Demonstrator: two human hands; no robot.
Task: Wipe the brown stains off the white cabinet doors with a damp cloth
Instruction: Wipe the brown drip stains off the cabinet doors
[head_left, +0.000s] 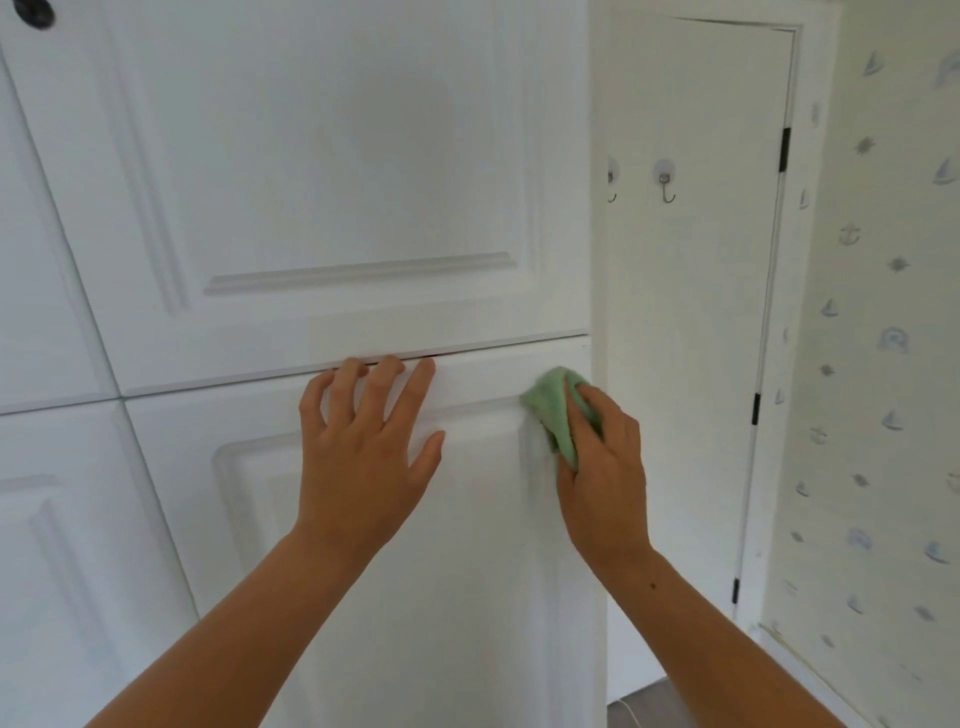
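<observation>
Two bare forearms reach in from the bottom edge, both up against a white cabinet. Left hand (363, 447) lies flat on the lower cabinet door (395, 571), fingers spread apart, holding nothing; three fingertips (422, 367) reach the top edge of that door, right at the thin gap under the upper door (322, 171). Thumb sticks out to the right, on the door's raised panel.

Right hand (602, 478) is closed around a green cloth (553, 410), pressing it on the lower door's upper right corner, over the corner of the panel moulding. The cloth bunches out past the fingers to the upper left; hand covers the rest of it. The two hands are well apart, the left one further from the cabinet's right edge. No brown stain can be made out on the doors; anything under the cloth is hidden.

To the left, more white panelled doors (47, 545), split by dark seams. A dark round knob (34, 11) sits at the top left corner, partly cut off.

Right of the cabinet and further back: a white room door (691, 364) with two stick-on hooks (665, 179), the left one half hidden by the cabinet edge. Black hinges (785, 148) on its right side. Beyond that, pale wallpaper (878, 415) with little sailboats and anchors. A strip of dark floor (649, 706) shows at the bottom.
</observation>
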